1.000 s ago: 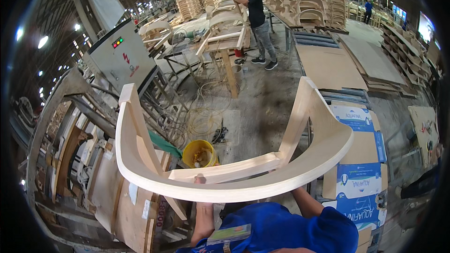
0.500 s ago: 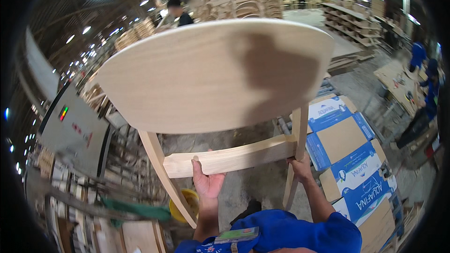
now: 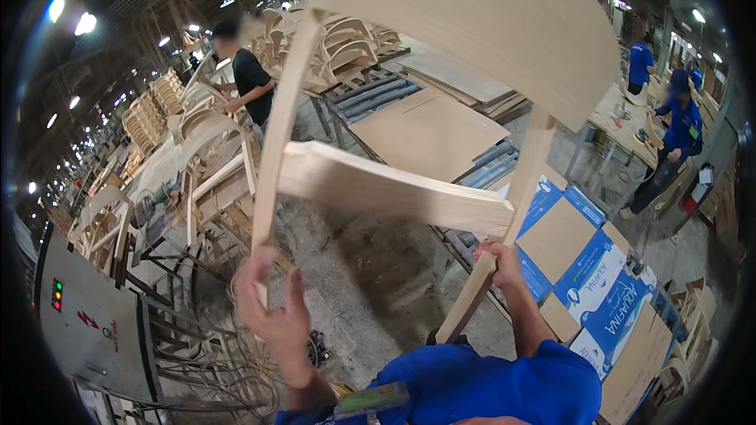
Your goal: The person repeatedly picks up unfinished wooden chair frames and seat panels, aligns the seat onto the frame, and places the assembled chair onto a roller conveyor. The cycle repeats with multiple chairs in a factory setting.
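Pale bare wood on the chair frame [image 3: 441,71], matt and sanded smooth, unvarnished, grain faint across the wide curved panel. Lower centre, the concrete floor [image 3: 370,275] looks rough and dusty. Right of it, flattened cardboard boxes [image 3: 598,267], brown matt with glossy blue print.

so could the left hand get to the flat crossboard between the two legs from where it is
Probably yes. The left hand grips the lower end of the left leg, and the crossboard joins that same leg higher up, with nothing between them; sliding up the leg looks unobstructed.
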`<action>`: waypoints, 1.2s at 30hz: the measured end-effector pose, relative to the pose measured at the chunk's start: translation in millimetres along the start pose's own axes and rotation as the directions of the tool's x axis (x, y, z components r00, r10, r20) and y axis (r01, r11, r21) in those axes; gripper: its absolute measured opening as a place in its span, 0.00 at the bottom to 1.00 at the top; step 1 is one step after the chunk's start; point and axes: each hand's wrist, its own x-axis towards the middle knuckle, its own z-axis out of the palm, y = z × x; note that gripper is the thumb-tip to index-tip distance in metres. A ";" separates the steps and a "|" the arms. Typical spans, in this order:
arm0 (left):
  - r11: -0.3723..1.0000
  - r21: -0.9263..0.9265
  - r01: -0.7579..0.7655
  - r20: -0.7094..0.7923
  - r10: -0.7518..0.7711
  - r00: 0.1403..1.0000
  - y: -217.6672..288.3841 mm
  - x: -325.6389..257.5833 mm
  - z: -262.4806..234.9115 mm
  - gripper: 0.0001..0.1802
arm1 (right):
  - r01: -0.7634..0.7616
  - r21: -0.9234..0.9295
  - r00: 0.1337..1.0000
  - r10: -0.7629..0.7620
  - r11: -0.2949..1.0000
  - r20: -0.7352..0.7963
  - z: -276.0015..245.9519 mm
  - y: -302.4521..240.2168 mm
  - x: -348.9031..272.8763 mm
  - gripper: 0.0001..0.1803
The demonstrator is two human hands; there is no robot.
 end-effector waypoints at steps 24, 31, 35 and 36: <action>0.760 0.434 0.484 0.451 -0.648 0.613 -380.3 45.9 352.6 0.28 | -0.052 -0.409 0.977 -0.039 0.911 -0.211 88.3 25.0 450.2 0.11; 0.586 0.644 0.492 0.497 -0.809 0.312 -397.5 38.0 479.0 0.33 | -0.373 -0.495 0.908 0.200 0.784 -0.368 41.7 46.9 576.0 0.08; 0.496 0.764 0.412 0.454 -0.867 0.203 -421.7 39.6 523.3 0.35 | -0.483 -0.529 0.857 0.255 0.697 -0.448 39.0 69.4 628.1 0.07; 0.475 0.768 0.430 0.440 -0.879 0.185 -428.5 40.2 535.2 0.35 | -0.483 -0.542 0.861 0.262 0.688 -0.436 37.9 72.6 643.1 0.06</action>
